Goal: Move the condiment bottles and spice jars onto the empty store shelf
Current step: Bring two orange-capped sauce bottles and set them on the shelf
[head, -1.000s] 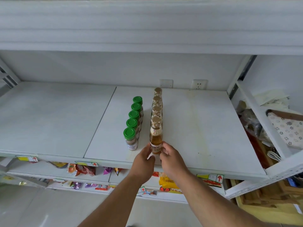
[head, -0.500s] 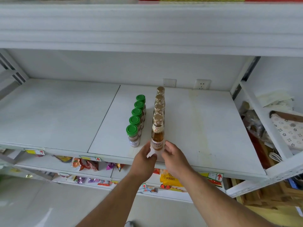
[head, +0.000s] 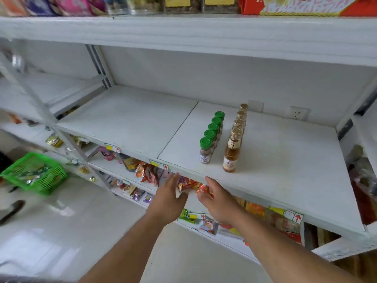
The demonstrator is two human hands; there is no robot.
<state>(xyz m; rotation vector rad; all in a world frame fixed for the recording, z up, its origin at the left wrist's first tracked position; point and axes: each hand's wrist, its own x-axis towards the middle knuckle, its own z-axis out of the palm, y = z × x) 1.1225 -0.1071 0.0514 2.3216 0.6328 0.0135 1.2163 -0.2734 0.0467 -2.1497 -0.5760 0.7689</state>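
Observation:
On the white store shelf (head: pixel 132 123) stand two rows running front to back. Several spice jars with green lids (head: pixel 206 150) form the left row. Several amber condiment bottles with gold caps (head: pixel 231 156) form the right row. My left hand (head: pixel 168 196) and my right hand (head: pixel 218 198) hover below and in front of the shelf's front edge. Both hold nothing, with fingers relaxed. The rear jars and bottles are partly hidden by those in front.
A green basket (head: pixel 33 173) with packets sits on the floor at the left. Snack packets (head: pixel 149 172) fill the lower shelves. Boxes and bags line the top shelf (head: pixel 183 29). A wall socket (head: pixel 296 113) is behind the bottles. A metal upright (head: pixel 40 111) crosses the left.
My hands have let go of the front amber bottle and drawn back below the shelf edge. The view has swung left, showing the floor and the green basket.

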